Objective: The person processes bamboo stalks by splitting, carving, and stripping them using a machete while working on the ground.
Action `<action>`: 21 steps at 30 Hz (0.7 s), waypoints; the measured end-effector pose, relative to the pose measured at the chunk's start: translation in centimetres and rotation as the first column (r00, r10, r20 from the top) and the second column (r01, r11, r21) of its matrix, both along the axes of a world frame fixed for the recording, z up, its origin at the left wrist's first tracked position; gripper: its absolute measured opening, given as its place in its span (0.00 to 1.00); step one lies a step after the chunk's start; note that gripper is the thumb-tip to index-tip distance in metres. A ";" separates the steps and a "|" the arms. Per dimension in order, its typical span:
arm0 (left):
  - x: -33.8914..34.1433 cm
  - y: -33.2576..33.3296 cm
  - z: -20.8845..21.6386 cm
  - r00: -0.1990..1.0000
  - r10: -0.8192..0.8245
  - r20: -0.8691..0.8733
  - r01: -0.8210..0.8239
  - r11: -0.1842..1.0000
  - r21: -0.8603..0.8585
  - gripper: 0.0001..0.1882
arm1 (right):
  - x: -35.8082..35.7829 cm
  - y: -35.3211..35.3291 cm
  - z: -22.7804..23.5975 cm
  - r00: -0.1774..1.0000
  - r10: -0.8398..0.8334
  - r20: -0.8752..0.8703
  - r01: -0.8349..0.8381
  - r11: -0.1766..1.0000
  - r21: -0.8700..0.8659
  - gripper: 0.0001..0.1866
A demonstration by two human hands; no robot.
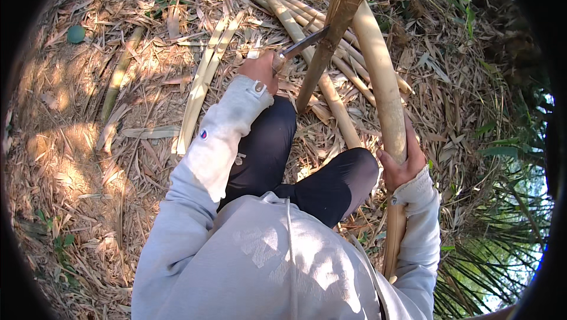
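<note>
My left hand (258,72) is closed round the handle of a knife (305,43). Its blade points up and right and meets a dark wooden stake (323,60); the tip is hidden there. On the right, my right hand (407,163) grips a long, thick, pale pole (378,66), with the thumb on its near side. The pole runs from the top of the view, past the stake, down along my right forearm. Where the pole and stake come close at the top, I cannot tell whether they touch.
Several pale poles (322,80) lie crossed on the ground beyond my knees. Two split pale strips (204,83) rest left of my left knee. Farther left is a greenish stick (121,75). Dry leaves and shavings cover the ground; green plants (502,148) grow along the right.
</note>
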State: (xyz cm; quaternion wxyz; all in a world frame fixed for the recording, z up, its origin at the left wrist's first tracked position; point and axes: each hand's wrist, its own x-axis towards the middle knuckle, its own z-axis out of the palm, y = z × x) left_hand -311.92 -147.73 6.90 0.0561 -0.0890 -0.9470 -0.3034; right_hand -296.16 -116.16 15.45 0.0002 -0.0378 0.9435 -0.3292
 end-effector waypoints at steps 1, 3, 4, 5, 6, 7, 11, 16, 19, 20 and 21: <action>1.1 0.1 -1.3 0.996 0.038 0.084 -0.037 0.999 -0.014 0.14 | 0.5 -0.3 0.9 0.999 -0.040 0.030 0.040 0.999 0.005 0.48; 1.0 0.3 -1.2 0.994 0.070 0.085 -0.066 0.997 -0.051 0.16 | -0.3 -0.3 2.3 0.996 -0.081 -0.043 0.077 0.994 -0.073 0.46; -0.2 0.1 -0.4 0.996 0.048 0.075 -0.047 0.999 -0.023 0.16 | -1.1 -0.3 3.6 0.985 -0.099 -0.138 0.087 0.992 -0.086 0.46; -0.3 0.0 -0.7 0.997 0.062 0.036 -0.061 0.998 -0.033 0.15 | -0.8 -0.4 5.2 0.976 -0.112 -0.188 0.096 0.991 -0.092 0.47; -0.3 0.0 -1.3 0.997 0.074 0.000 -0.074 0.996 -0.043 0.15 | -0.4 -0.3 6.2 0.964 -0.126 -0.236 0.106 0.989 -0.099 0.47; -0.3 -0.2 -1.8 0.997 0.073 -0.005 -0.073 0.997 -0.031 0.15 | -0.5 0.3 7.0 0.908 -0.074 -0.412 0.088 0.996 0.016 0.46; -1.9 0.2 -2.1 0.998 0.020 -0.063 -0.018 0.999 0.038 0.14 | 1.8 2.7 12.3 0.743 -0.403 -0.535 0.209 0.898 -0.387 0.43; -1.9 0.5 -2.4 0.997 0.053 -0.047 -0.054 0.999 -0.006 0.15 | 0.2 3.4 13.3 0.608 -0.480 -0.633 0.242 0.871 -0.428 0.43; -2.4 1.1 -1.7 0.998 0.053 -0.015 -0.052 0.999 0.011 0.16 | -1.8 2.3 10.0 0.733 -0.351 -0.583 0.274 0.936 -0.219 0.40; -1.9 0.3 -2.0 0.997 0.081 -0.017 -0.081 0.997 -0.005 0.16 | -3.1 1.7 6.7 0.845 -0.238 -0.479 0.223 0.971 -0.088 0.40; -1.9 0.4 -2.3 0.997 0.074 -0.020 -0.074 0.997 0.002 0.16 | -3.7 0.9 4.4 0.920 -0.134 -0.368 0.170 0.983 0.065 0.41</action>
